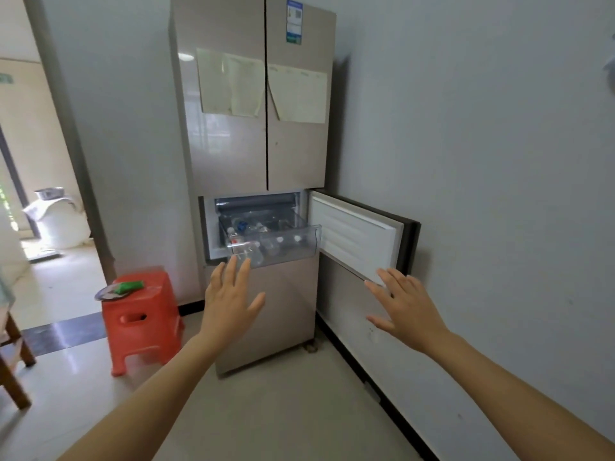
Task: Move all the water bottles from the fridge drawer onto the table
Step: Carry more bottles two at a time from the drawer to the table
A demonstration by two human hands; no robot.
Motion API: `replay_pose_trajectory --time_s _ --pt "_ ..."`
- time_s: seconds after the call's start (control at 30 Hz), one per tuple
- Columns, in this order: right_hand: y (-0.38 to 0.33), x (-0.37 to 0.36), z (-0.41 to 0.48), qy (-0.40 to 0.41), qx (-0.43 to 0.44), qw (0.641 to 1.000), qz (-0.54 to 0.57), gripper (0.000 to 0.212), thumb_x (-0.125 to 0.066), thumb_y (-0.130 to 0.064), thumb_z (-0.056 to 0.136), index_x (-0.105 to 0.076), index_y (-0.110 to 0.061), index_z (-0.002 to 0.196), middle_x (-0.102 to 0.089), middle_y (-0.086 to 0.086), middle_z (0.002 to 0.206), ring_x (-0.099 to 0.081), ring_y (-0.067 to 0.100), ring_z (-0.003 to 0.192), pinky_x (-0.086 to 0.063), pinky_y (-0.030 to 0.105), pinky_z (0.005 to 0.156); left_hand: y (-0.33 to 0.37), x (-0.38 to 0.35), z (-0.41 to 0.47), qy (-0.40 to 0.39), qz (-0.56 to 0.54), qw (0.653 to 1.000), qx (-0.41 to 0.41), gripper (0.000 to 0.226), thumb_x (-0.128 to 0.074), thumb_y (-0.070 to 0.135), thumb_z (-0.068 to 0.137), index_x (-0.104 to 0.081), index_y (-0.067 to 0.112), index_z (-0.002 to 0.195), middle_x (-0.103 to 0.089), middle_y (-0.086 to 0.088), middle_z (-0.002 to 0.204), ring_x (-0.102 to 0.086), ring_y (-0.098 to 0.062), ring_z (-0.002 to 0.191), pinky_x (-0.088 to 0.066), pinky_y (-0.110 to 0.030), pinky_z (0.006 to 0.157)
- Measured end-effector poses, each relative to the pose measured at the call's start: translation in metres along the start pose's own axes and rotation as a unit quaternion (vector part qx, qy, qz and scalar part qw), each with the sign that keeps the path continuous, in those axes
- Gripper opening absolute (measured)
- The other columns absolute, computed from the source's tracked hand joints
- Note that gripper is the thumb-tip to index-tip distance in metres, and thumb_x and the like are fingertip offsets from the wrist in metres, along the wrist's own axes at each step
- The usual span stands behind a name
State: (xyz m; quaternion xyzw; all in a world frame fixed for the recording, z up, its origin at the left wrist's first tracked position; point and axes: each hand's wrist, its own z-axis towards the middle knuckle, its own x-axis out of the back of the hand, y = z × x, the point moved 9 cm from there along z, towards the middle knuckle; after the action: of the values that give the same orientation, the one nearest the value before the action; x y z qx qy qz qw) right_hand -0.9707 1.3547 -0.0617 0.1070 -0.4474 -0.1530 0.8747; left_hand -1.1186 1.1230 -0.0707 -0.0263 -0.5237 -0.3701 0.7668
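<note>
A tall beige fridge stands against the wall. Its small lower door hangs open to the right. A clear plastic drawer is pulled out and holds several clear water bottles lying inside. My left hand is stretched out with straight fingers just below the drawer's front left corner, holding nothing. My right hand is spread flat in front of the open door's lower edge, also holding nothing. The table shows only as a glass corner at the far left edge.
A red plastic stool stands left of the fridge, with a metal plate and a green packet on it. A wooden leg shows at the left edge. A white wall runs along the right. A doorway opens at far left.
</note>
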Motion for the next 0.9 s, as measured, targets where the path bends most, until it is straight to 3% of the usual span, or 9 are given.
replay_pose_trajectory --time_s 0.13,0.27,0.57,0.9 --pt "0.009 -0.014 0.021 -0.002 -0.021 1.000 0.006 0.055 -0.037 -0.054 0.077 -0.045 -0.019 0.119 -0.063 0.012 0.117 -0.060 0.029 0.110 -0.053 0.040 0.082 -0.009 -0.013 0.031 -0.005 -0.003 1.000 0.000 0.070 -0.047 0.039 0.091 -0.013 0.017 0.147 -0.006 -0.007 0.156 0.001 -0.027 0.144 -0.011 -0.043 0.116" --pt "0.016 -0.040 0.033 -0.001 -0.008 1.000 0.004 0.056 -0.037 -0.054 0.077 -0.044 -0.019 0.119 -0.064 0.012 0.116 -0.054 0.026 0.112 -0.053 0.040 0.083 -0.013 -0.036 0.056 -0.007 0.005 1.000 0.002 0.069 -0.048 0.040 0.090 -0.015 0.016 0.146 -0.011 -0.008 0.156 -0.002 -0.027 0.143 -0.013 -0.042 0.116" --pt "0.072 -0.122 0.093 -0.029 0.011 0.999 0.025 0.056 -0.035 -0.055 0.077 -0.045 -0.020 0.120 -0.065 0.011 0.116 -0.063 0.027 0.108 -0.053 0.038 0.082 0.003 -0.096 0.158 -0.007 0.046 0.999 0.001 0.068 -0.045 0.041 0.092 -0.013 0.017 0.146 -0.008 -0.007 0.156 -0.001 -0.028 0.144 -0.010 -0.042 0.117" --pt "0.109 -0.236 0.193 -0.102 0.004 0.986 0.132 0.057 -0.035 -0.057 0.075 -0.054 -0.020 0.115 -0.068 0.008 0.110 -0.067 0.025 0.099 -0.056 0.034 0.072 -0.030 -0.134 0.244 -0.017 0.091 0.993 0.075 0.067 -0.039 0.046 0.092 -0.011 0.020 0.147 -0.006 -0.004 0.157 -0.001 -0.026 0.144 -0.007 -0.039 0.117"
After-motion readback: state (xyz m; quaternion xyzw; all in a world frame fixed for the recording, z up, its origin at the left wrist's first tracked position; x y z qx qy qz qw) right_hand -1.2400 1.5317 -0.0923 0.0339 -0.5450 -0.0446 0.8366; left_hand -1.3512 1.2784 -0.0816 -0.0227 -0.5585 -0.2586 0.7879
